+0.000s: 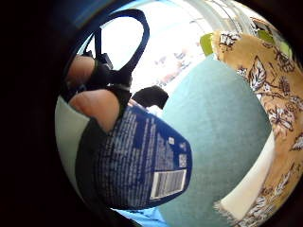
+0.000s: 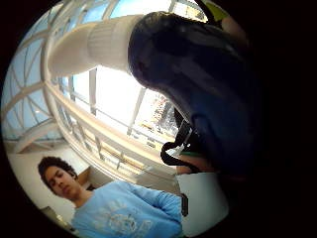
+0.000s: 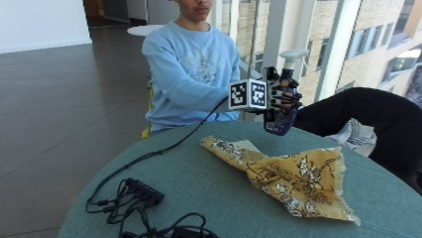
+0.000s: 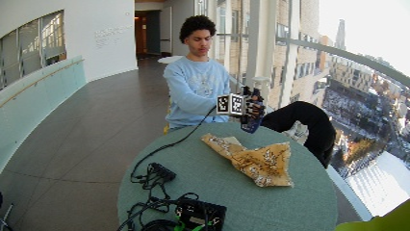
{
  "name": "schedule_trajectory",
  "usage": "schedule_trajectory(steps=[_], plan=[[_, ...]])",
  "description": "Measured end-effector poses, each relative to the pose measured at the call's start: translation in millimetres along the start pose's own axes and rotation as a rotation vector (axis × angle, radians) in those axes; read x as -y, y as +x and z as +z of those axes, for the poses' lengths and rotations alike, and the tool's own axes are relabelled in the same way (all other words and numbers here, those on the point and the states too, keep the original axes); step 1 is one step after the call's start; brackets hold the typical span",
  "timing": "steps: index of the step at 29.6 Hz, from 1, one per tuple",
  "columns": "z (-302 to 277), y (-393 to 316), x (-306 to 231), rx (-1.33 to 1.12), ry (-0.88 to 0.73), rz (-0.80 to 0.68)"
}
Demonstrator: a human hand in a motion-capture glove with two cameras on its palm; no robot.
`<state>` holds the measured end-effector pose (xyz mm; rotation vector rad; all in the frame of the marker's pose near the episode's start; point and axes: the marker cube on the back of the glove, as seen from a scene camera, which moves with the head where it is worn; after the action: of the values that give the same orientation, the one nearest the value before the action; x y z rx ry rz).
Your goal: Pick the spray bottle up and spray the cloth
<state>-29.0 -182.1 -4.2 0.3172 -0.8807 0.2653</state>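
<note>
One gloved right hand (image 3: 280,96) holds the dark blue plastic spray bottle with a white trigger head (image 3: 282,116) up in the air, in the upper middle of the outside view, well above the round teal-topped table (image 3: 198,183); its fingers are curled round the bottle's body. Picking up looks done, so the step in hand is aiming. The mustard-yellow cloth printed with white leaves and frayed at the edge (image 3: 290,181) lies crumpled on the table below and toward the lower right of that view, apart from the bottle. The next move, as I judge it, calls for turning the nozzle down toward the cloth and squeezing the trigger. Seen from the little-finger side, the bottle shows a blue label with fine white print and a barcode (image 1: 166,183); its white head (image 3: 292,55) stands above the hand. Black cables (image 3: 131,198) lie at lower left.
</note>
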Motion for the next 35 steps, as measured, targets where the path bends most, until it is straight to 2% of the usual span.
schedule_trajectory(steps=[9,20,29,35], plan=[[39.8,13.0,-1.5,0.011,-0.012,-0.018],[53.5,23.0,-4.8,0.002,-0.008,-0.040],[43.3,14.6,-6.7,0.022,-0.006,-0.022],[6.4,0.6,-17.0,-0.017,0.005,-0.044]])
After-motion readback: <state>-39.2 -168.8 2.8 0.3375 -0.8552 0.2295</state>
